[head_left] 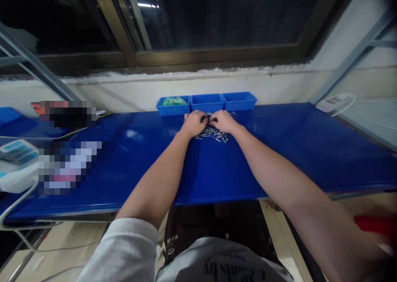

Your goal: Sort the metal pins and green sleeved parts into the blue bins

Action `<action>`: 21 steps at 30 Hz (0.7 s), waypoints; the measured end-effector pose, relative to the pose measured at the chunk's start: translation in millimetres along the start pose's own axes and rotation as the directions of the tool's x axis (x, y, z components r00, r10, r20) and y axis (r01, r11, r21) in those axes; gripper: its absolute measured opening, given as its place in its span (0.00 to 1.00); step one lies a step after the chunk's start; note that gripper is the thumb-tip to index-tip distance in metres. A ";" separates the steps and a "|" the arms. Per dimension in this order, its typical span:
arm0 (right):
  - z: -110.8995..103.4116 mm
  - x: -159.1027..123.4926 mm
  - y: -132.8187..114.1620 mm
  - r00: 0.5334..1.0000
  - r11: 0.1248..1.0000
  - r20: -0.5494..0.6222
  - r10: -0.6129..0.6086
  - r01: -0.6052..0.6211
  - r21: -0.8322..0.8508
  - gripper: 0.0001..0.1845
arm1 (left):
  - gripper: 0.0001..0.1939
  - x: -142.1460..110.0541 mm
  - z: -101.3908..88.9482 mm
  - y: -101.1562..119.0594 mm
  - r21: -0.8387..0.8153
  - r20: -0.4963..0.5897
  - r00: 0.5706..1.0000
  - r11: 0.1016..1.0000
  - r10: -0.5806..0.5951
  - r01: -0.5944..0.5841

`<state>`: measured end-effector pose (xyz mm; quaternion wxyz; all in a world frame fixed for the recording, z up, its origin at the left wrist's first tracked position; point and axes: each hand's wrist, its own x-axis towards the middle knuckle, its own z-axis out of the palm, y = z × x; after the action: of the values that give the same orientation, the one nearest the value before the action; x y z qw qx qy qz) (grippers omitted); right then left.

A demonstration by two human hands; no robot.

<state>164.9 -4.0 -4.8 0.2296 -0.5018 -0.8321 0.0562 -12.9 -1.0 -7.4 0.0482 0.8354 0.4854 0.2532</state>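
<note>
A loose pile of thin silvery metal pieces, like pins or screws, lies on the blue tabletop; their exact kind is too small to tell. My left hand is over the pile's left side with its fingers curled in. Facing it, my right hand has thumb and fingers pinched together above the right part of the pile. The fingertips of both hands are close to each other. Whatever they hold is too small and partly hidden.
Behind my hands stand three blue bins: a left bin with a green plastic bag, a middle bin and a right bin. A white device with a cable sits at left. A power strip lies at right.
</note>
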 end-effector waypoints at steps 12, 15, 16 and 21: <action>1.7 3.7 -1.7 0.965 0.985 -0.261 0.007 0.038 0.168 0.07 | 0.14 -0.4 -3.0 1.9 0.007 -0.005 1.000 1.000 0.004 -0.003; -0.3 5.7 -4.3 0.909 0.950 -0.394 0.134 -0.004 0.313 0.07 | 0.16 -1.5 -4.6 4.4 0.001 -0.002 1.000 1.000 0.014 -0.014; -0.3 6.5 -5.1 0.890 0.927 -0.416 0.188 -0.021 0.374 0.07 | 0.16 -1.9 -5.2 5.3 -0.004 0.001 1.000 1.000 0.026 -0.026; 1.7 9.1 -9.7 0.887 0.717 -0.269 0.375 -0.093 0.691 0.07 | 0.18 -2.2 -6.1 6.6 -0.028 0.004 0.996 0.996 0.086 -0.086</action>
<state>152.8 -0.7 -0.2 0.5437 -0.4919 -0.6221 0.2746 -11.4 -7.3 -0.7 0.0503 0.8555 0.4452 0.2595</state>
